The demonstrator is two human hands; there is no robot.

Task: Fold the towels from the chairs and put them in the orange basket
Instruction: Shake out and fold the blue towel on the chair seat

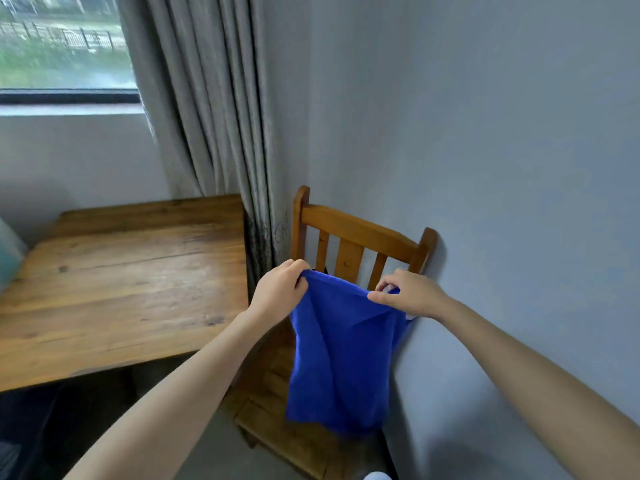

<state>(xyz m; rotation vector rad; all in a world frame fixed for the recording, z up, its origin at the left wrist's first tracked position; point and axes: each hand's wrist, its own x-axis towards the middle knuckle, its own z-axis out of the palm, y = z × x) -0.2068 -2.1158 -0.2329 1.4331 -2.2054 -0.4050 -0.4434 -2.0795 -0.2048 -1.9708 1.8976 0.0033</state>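
Head view: left hand [280,289] and right hand [408,294] each pinch top corner of blue towel [343,358], hanging before wooden chair [356,230]; desk [121,271] at 9 o'clock.

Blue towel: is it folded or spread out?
Spread out, unfolded: the blue towel hangs as one loose sheet, its top corners pinched by the left hand and right hand.

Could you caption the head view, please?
Left hand and right hand hold a blue cloth towel over a wooden chair.
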